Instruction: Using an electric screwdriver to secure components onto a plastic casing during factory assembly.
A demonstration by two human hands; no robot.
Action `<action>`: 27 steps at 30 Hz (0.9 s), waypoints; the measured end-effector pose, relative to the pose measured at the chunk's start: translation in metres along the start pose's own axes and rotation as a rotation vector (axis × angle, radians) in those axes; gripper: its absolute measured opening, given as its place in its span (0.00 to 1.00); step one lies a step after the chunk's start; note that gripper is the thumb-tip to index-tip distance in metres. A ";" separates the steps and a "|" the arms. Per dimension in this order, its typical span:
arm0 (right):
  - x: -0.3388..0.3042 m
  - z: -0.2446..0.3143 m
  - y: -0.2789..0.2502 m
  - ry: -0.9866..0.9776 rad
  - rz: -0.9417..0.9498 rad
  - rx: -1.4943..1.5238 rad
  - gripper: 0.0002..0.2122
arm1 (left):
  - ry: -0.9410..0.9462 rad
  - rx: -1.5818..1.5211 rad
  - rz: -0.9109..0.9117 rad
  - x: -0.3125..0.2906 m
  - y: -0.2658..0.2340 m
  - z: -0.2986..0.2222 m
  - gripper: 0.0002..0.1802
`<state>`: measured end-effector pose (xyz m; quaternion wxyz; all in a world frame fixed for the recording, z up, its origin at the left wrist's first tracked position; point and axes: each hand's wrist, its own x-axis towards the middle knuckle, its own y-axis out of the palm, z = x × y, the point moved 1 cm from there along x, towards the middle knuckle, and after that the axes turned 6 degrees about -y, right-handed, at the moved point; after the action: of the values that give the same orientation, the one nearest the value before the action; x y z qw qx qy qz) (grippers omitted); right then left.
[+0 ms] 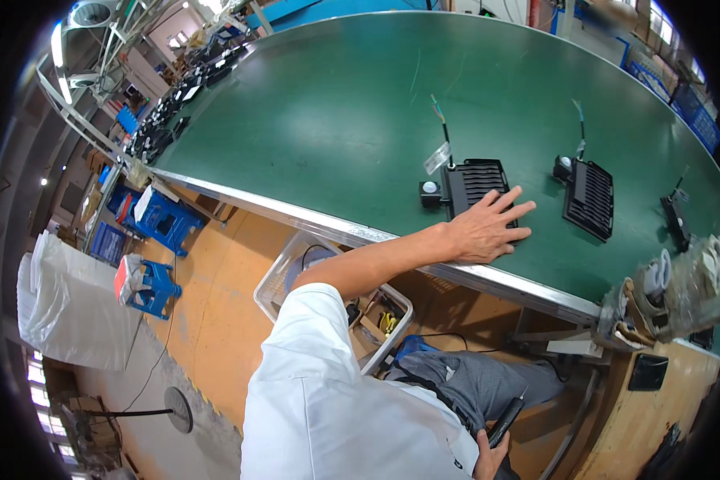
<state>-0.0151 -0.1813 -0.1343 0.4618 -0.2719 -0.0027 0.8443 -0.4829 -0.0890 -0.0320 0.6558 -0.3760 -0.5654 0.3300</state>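
Observation:
My left hand (488, 230) lies palm down with its fingers spread, over the near edge of a black finned floodlight (476, 182) on the green conveyor belt (320, 104). A small sensor box with a white dome (430, 189) sticks out of the floodlight's left side. Its cable, with a clear tag (438, 158) on it, ends in bare coloured wires pointing away from me. Low in the view, beside my grey-trousered leg, my right hand (490, 458) is wrapped round a black pen-shaped screwdriver (507, 420), its thin bit pointing up and away.
A second floodlight (590, 198) and a third (677, 220) lie further right on the belt. Under its metal edge stands a white basket (276, 272) with tools. Blue stools (158, 292) are at left. Plastic-wrapped bundles (656, 296) stand at the right, by a wooden surface (640, 424).

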 end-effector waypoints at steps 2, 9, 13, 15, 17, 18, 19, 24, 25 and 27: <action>0.005 0.019 0.004 -0.001 0.027 -0.005 0.33 | -0.076 -0.047 0.072 -0.010 0.004 0.007 0.17; 0.018 0.037 0.003 0.078 0.117 -0.064 0.36 | -0.845 0.764 0.277 -0.146 -0.101 0.215 0.19; 0.028 0.020 0.007 0.023 0.133 -0.028 0.37 | -0.755 0.779 -0.351 -0.162 -0.148 0.260 0.34; 0.028 0.036 0.005 0.057 0.175 -0.067 0.37 | -0.688 0.452 -0.331 -0.137 -0.122 0.228 0.32; 0.029 0.030 0.009 0.066 0.224 -0.023 0.35 | -0.593 0.265 -0.273 -0.140 -0.086 0.206 0.28; 0.029 0.027 0.008 0.067 0.214 -0.019 0.35 | -0.546 0.210 -0.252 -0.129 -0.069 0.189 0.24; 0.027 0.025 0.008 0.027 0.204 0.010 0.35 | -0.496 0.151 -0.230 -0.118 -0.055 0.174 0.21; 0.021 -0.015 0.002 -0.014 0.014 0.185 0.27 | -0.276 -0.149 -0.296 -0.030 -0.022 0.115 0.08; 0.023 -0.033 0.005 0.031 -0.026 0.130 0.26 | -0.299 -0.174 -0.257 -0.028 -0.023 0.113 0.09; 0.022 0.012 0.007 0.030 0.001 0.012 0.25 | -0.362 -0.229 -0.217 -0.015 -0.011 0.103 0.11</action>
<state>-0.0360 -0.1650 -0.1359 0.4631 -0.2816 0.0094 0.8403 -0.5872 -0.0944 -0.0219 0.5284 -0.3197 -0.7446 0.2535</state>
